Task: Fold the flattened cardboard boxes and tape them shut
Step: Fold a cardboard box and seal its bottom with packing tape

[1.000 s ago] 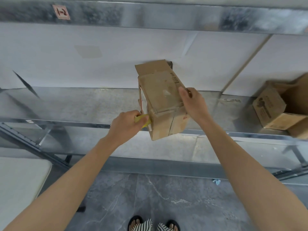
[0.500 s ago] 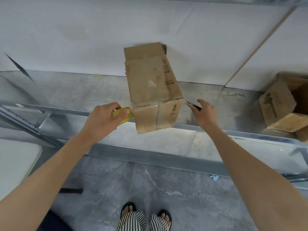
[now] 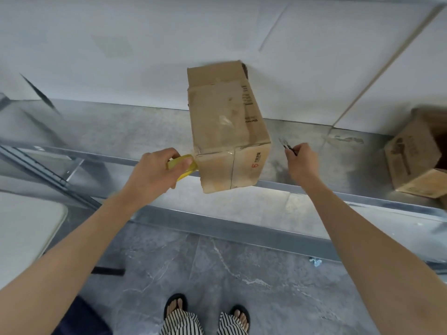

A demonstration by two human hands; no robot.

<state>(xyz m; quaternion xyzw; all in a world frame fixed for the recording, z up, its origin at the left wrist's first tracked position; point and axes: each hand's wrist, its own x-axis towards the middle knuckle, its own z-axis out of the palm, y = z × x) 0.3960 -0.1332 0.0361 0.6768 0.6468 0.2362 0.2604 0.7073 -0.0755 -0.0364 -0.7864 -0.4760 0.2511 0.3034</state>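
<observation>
A brown cardboard box (image 3: 227,126) lies on a metal shelf (image 3: 108,131), its near end sticking out over the shelf's front edge. Clear tape runs down that near end. My left hand (image 3: 154,171) grips a yellow roll of tape (image 3: 182,165) against the box's lower left corner. To the right of the box, apart from it, my right hand (image 3: 302,162) holds small dark scissors (image 3: 287,146) just above the shelf, blades pointing up and left. The box's far flap leans against the white wall.
Other cardboard boxes (image 3: 420,155) sit at the shelf's right end. A white table corner (image 3: 26,228) is at the left. Below are a lower metal rail (image 3: 242,226), a grey tiled floor and my feet in sandals (image 3: 205,310).
My right hand left the top of the box and took hold of the scissors on the shelf to its right. My left hand stays at the box's corner with the tape roll.
</observation>
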